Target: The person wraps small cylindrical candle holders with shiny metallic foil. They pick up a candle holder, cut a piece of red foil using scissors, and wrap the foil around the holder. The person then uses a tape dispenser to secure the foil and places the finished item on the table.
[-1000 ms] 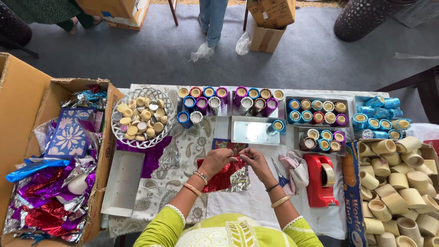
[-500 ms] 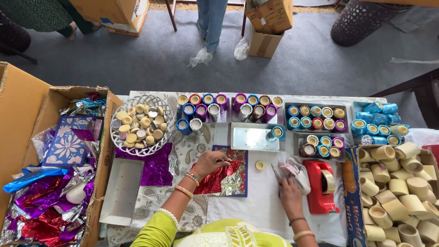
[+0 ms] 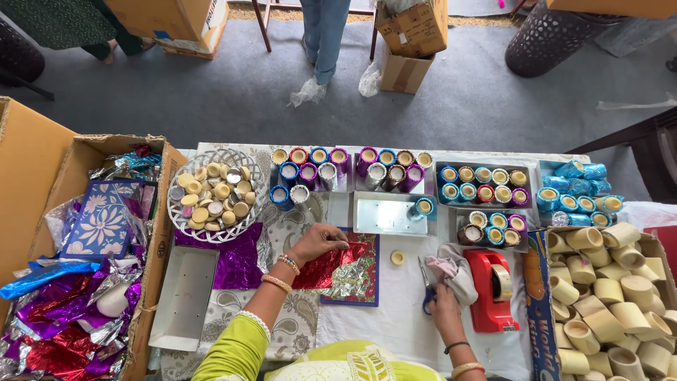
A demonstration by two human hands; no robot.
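The left hand (image 3: 319,240) lay palm-down on one crumpled red foil sheet (image 3: 331,264), fingers curled and pressed together on it, at the table's middle atop a blue-edged board (image 3: 352,300). The right hand (image 3: 446,310) closed its fingers around the handles of one pair of scissors (image 3: 425,282). Just right stood one red tape dispenser (image 3: 493,289). One loose cream disc (image 3: 398,257) lay between the hands. One white basket (image 3: 180,219) held many such discs, too many to count.

Lime-green sleeve (image 3: 236,346) – bangles on the left wrist (image 3: 282,271) – bracelets on the right (image 3: 462,358).
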